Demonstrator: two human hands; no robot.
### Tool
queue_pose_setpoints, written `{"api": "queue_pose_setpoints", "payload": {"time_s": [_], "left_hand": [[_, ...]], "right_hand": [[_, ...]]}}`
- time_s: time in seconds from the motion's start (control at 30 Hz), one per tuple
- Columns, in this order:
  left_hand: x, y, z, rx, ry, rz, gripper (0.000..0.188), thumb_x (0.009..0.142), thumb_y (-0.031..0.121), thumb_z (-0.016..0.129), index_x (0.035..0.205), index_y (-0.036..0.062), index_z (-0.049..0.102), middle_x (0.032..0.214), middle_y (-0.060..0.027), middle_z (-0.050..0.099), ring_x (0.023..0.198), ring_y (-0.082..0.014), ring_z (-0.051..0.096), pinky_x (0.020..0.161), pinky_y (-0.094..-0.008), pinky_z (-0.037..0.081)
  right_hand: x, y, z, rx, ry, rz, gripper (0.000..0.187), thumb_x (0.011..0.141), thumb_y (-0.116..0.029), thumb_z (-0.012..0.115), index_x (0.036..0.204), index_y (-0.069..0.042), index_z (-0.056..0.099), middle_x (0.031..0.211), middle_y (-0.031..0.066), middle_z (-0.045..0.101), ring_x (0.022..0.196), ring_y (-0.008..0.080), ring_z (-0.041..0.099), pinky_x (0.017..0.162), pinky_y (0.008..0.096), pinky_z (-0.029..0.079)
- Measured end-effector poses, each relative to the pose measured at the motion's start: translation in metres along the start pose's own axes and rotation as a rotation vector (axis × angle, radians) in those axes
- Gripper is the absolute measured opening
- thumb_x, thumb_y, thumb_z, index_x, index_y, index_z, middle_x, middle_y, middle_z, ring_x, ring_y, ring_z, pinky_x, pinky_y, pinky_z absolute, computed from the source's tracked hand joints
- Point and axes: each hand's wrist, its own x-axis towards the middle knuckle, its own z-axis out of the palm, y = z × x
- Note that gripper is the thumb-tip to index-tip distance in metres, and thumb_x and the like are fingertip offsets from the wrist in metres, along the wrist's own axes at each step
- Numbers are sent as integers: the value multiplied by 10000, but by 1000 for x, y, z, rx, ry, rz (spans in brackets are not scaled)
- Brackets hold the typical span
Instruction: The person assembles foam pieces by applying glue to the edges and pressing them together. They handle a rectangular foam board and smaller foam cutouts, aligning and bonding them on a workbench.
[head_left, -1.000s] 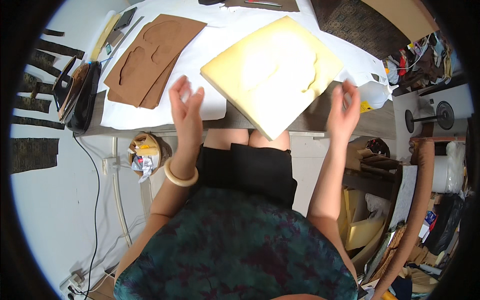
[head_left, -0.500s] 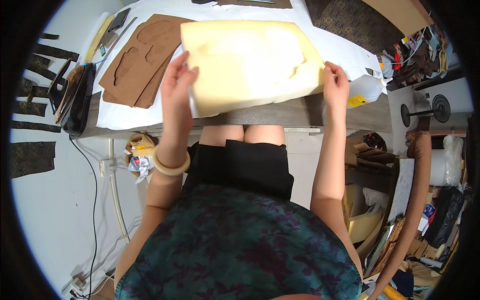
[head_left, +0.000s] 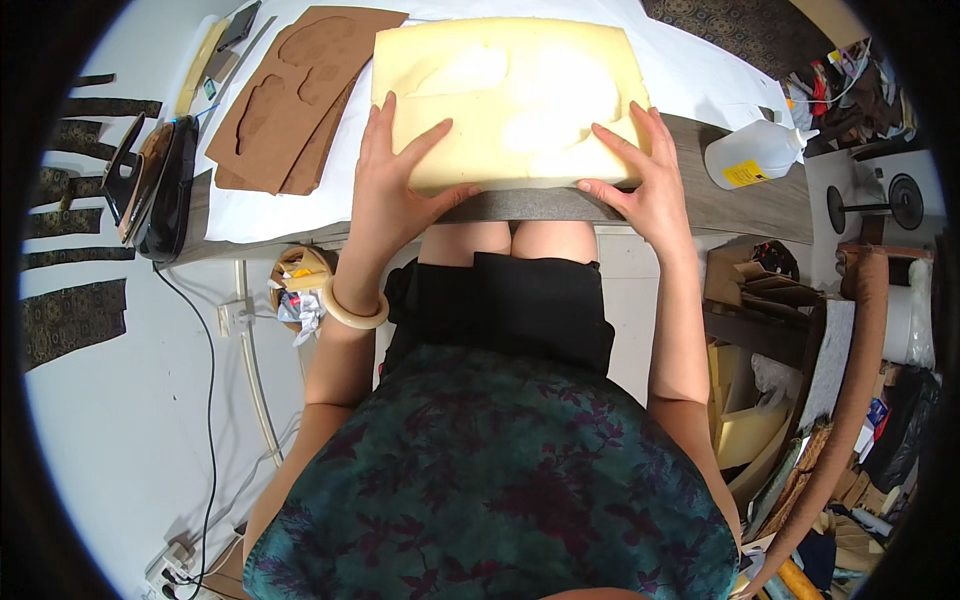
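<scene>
A thick pale-yellow foam block [head_left: 500, 115] lies near the table's front edge, with shallow rounded hollows in its top; glare washes out part of them. My left hand [head_left: 400, 180] rests at its near left corner, fingers spread, the index finger on top and the thumb along the front edge. At the near right corner, my right hand [head_left: 648, 178] is spread much the same way, its outer fingers along the right side. To the left of the foam lie brown boards [head_left: 285, 110] with curved cut-outs, stacked askew.
White paper [head_left: 235, 212] covers much of the grey wooden table [head_left: 775, 200]. At the right stands a translucent bottle [head_left: 735, 150] with a yellow label. An iron [head_left: 165, 190] is at the left edge. A bin [head_left: 300, 285] with scraps sits below. Shelves with offcuts [head_left: 745, 420] line the right.
The foam block has come down from a raised, tilted hold and now lies level on the table. Both hands have shifted from gripping its sides to spreading over its near corners.
</scene>
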Motion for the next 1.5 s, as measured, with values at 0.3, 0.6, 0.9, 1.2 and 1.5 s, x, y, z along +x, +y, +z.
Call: {"api": "queue_pose_setpoints", "payload": {"time_s": [0.3, 0.6, 0.9, 1.2, 1.5], "left_hand": [[-2, -2, 5, 73, -44, -34, 785, 666, 333, 1022, 1386, 194, 742, 1584, -325, 498, 1527, -552, 375, 1201, -585, 416], [0, 1, 11, 90, -51, -27, 781, 717, 346, 996, 1408, 124, 706, 1565, -348, 510, 1508, -587, 386, 1225, -610, 371], [30, -54, -13, -327, 168, -339, 591, 1093, 352, 616, 1548, -12, 515, 1598, -265, 501, 1488, -380, 483, 1208, -438, 398], [45, -74, 30, -891, 213, -509, 551, 1178, 344, 391, 1529, -61, 518, 1544, -193, 549, 1444, -278, 505, 1206, -383, 386], [40, -90, 34, -584, 228, -456, 409, 1152, 286, 415, 1298, -13, 653, 1382, -145, 597, 1272, -234, 555, 1115, -361, 439]], "right_hand": [[-1, -9, 1, 36, 34, 23, 733, 696, -434, 976, 1377, -261, 765, 1653, 185, 463, 1595, 430, 312, 1260, 554, 370], [-5, -13, 6, -28, 50, 15, 748, 720, -533, 945, 1395, -281, 746, 1631, 190, 478, 1591, 451, 316, 1209, 603, 436], [34, 30, -23, 237, 201, 232, 661, 968, -431, 793, 1512, -102, 611, 1559, 210, 556, 1443, 363, 549, 1173, 528, 472], [62, 54, 24, 692, 100, 435, 543, 1143, -263, 563, 1641, -81, 448, 1603, 197, 533, 1404, 240, 563, 1149, 341, 459], [64, 46, 22, 678, 59, 484, 512, 1135, -203, 566, 1635, -136, 478, 1528, 143, 611, 1259, 197, 635, 1054, 333, 522]]}}
